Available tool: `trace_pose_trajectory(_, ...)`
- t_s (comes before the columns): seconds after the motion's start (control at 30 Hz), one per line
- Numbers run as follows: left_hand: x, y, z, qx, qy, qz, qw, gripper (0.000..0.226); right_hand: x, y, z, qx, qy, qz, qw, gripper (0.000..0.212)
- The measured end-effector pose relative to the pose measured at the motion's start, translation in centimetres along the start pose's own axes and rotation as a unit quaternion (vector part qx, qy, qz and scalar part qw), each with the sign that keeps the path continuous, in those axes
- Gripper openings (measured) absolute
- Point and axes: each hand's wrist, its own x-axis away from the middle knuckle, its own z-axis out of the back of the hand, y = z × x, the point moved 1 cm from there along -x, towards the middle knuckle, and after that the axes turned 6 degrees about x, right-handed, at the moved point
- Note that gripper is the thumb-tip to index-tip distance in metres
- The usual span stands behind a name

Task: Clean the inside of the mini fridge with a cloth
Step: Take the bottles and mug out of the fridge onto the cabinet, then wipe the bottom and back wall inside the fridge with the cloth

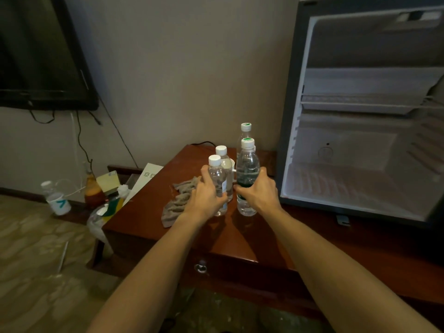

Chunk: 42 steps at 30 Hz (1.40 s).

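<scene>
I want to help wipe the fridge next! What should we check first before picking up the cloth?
1. Fridge door open: ok.
2. Fridge inside emptied: ok as far as visible.
3. Cloth within reach on the wooden table: ok.
4. Hands free: not ok. The left hand grips a small bottle; the right hand grips a taller bottle.
5. Both bottles standing on the table: ok.
6. Cloth damp: cannot tell.

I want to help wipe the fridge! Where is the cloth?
The grey cloth lies crumpled on the wooden table, just left of the water bottles and partly under the left hand.
</scene>
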Motion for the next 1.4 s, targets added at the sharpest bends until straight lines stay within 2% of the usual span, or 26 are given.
trace_pose_trajectory(0.13,0.2,0.4,0.8,-0.118,-0.050,0.048,0.991,0.092,0.2,0.2,-0.1,0.023,-0.022,-0.028,0.999,0.075)
trace_pose_trajectory(0.23,1.4,0.3,2.7,-0.197,-0.091,0.067,0.974,0.077,1.0,0.9,-0.1,0.073,-0.059,-0.053,0.994,0.080)
trace_pose_trajectory(0.37,3.9,-0.2,5.5,-0.262,-0.120,0.061,0.956,0.048,2.9,1.4,0.6,0.110,-0.078,-0.051,0.990,0.070)
trace_pose_trajectory(0.43,5.1,-0.5,6.6,-0.280,-0.121,0.070,0.950,0.046,4.1,0.9,1.0,0.140,-0.096,-0.032,0.985,0.067)
trace_pose_trajectory(0.5,6.4,-0.8,7.4,-0.299,-0.124,0.065,0.944,0.052,5.5,0.1,1.1,0.191,-0.110,0.016,0.975,0.054)
trace_pose_trajectory(0.57,7.7,-0.9,8.0,-0.309,-0.123,0.046,0.942,0.056,7.0,-1.0,1.1,0.243,-0.116,0.078,0.960,0.043)
trace_pose_trajectory(0.7,9.3,-1.1,9.1,-0.328,-0.123,0.018,0.937,0.052,8.9,-3.4,-0.3,0.296,-0.121,0.200,0.926,0.047)
trace_pose_trajectory(0.8,9.8,-1.5,9.9,-0.337,-0.123,0.026,0.933,0.048,9.0,-5.5,-2.3,0.296,-0.131,0.244,0.914,0.047)
trace_pose_trajectory(1.03,9.2,-2.5,12.6,-0.322,-0.101,0.033,0.941,0.036,5.2,-9.8,-10.8,0.229,-0.172,0.218,0.933,0.053)
trace_pose_trajectory(1.1,8.7,-2.9,13.5,-0.330,-0.095,0.038,0.938,0.034,3.3,-10.1,-13.0,0.260,-0.180,0.213,0.924,0.058)
trace_pose_trajectory(1.23,7.9,-4.3,14.9,-0.349,-0.088,0.057,0.931,0.036,-0.1,-9.9,-15.9,0.327,-0.156,0.212,0.908,0.052)
trace_pose_trajectory(1.4,7.9,-6.4,15.0,-0.347,-0.114,0.080,0.927,0.034,-1.0,-9.1,-17.1,0.412,-0.161,0.196,0.875,0.055)
